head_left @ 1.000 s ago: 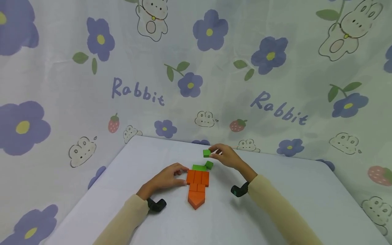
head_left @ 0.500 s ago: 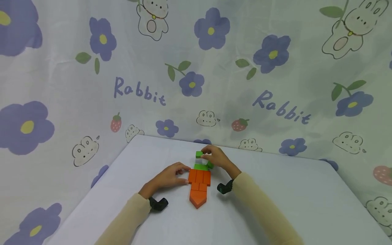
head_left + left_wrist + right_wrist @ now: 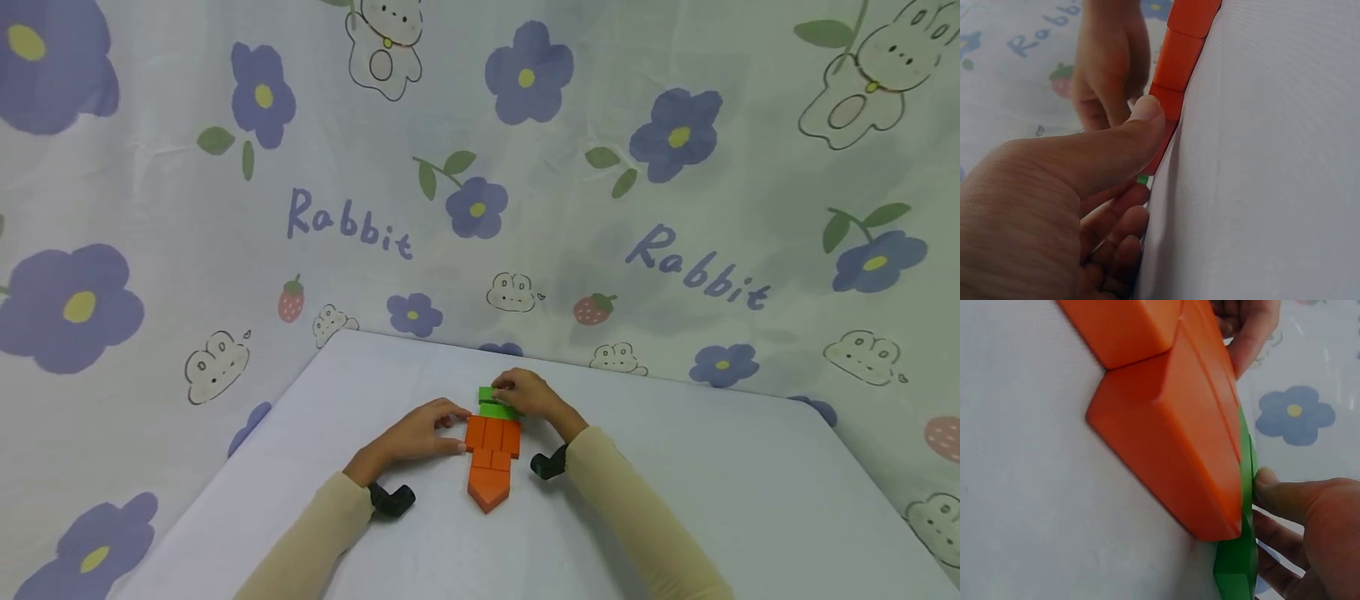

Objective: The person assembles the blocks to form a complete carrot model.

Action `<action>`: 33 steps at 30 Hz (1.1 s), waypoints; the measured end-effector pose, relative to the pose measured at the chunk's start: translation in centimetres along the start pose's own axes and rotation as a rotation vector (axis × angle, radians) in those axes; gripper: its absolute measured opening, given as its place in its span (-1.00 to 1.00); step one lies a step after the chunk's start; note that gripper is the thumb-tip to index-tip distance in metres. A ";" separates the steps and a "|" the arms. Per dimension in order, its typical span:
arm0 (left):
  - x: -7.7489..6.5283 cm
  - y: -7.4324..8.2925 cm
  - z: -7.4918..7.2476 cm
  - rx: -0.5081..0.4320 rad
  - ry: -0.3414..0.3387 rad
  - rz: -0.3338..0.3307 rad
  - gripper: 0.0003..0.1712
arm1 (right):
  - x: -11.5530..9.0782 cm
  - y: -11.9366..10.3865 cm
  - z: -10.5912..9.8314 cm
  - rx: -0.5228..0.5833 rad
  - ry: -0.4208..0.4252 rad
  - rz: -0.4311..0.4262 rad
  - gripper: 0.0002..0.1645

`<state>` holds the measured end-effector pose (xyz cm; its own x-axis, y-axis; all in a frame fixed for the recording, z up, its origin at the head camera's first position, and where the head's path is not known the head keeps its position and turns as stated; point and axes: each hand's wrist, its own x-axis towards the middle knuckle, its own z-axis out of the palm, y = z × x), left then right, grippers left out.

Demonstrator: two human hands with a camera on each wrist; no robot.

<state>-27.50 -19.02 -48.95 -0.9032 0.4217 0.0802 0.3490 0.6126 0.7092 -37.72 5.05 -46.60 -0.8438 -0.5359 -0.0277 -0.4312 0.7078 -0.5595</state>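
Orange blocks (image 3: 492, 435) lie together on the white tabletop, ending in a point towards me. At their far edge sits a flat green block (image 3: 495, 411). My right hand (image 3: 527, 393) pinches a small green block (image 3: 486, 394) just behind that flat one. Another green block (image 3: 1237, 557) shows beside the orange corner in the right wrist view; in the head view my right hand hides it. My left hand (image 3: 420, 431) rests at the left side of the orange row, thumb (image 3: 1146, 112) against the end block, other fingers loosely bent near the table.
The white tabletop (image 3: 675, 500) extends around the blocks on all sides. Behind it hangs a curtain (image 3: 420, 267) printed with flowers and rabbits. A black wrist camera (image 3: 392, 500) sits on the left wrist, another black camera (image 3: 549, 463) on the right.
My right hand has carried the small green block left, then lowered it down behind the flat green block. My left hand has stayed beside the orange blocks. The view has shifted slightly.
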 end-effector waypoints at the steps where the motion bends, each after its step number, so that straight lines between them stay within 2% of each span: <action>1: 0.0 0.0 0.0 0.000 0.001 0.001 -0.37 | 0.0 0.0 0.0 -0.011 0.006 -0.007 -0.69; 8: 0.1 -0.1 0.1 0.022 -0.007 0.013 -0.38 | 0.3 0.0 0.4 -0.052 0.023 0.003 -0.72; 16: 0.1 0.1 0.2 0.011 -0.008 0.007 -0.38 | 0.0 -0.7 0.8 -0.045 0.025 0.041 -0.73; 33: 0.5 0.2 0.1 0.027 -0.013 0.022 -0.37 | -0.4 -1.3 0.2 -0.051 0.029 0.066 -0.73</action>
<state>-27.84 -18.65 -48.82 -0.8921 0.4434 0.0865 0.3755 0.6212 0.6878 -36.75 4.27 -45.98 -0.8794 -0.4745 -0.0386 -0.3895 0.7638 -0.5147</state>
